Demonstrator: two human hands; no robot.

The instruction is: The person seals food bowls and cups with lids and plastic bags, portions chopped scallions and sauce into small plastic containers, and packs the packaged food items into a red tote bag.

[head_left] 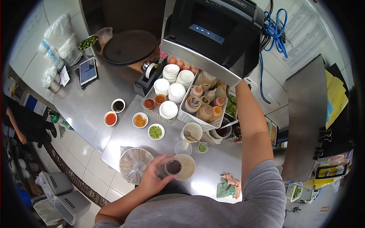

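My left hand (159,170) is wrapped round a small clear cup of dark liquid (173,167). Beneath and beside that cup is a round container with pale contents (187,167). A plastic-covered bowl (136,164) lies just left of the hand. My right arm reaches up past the baskets, and its hand is hidden behind the black machine (213,34). Near the middle, a white cup (191,132) has a spoon in it, with a small cup of chopped greens (202,148) to its right. Small dishes of orange bits (140,120) and chopped greens (156,132) sit farther left.
Baskets hold stacked white dishes (176,92) and sauce bottles (205,113). Sauce dishes (110,119), a tablet (88,71) and a dark round tray (129,47) stand left. A crumpled cloth (227,188) lies near the front edge. Another person (26,121) stands far left.
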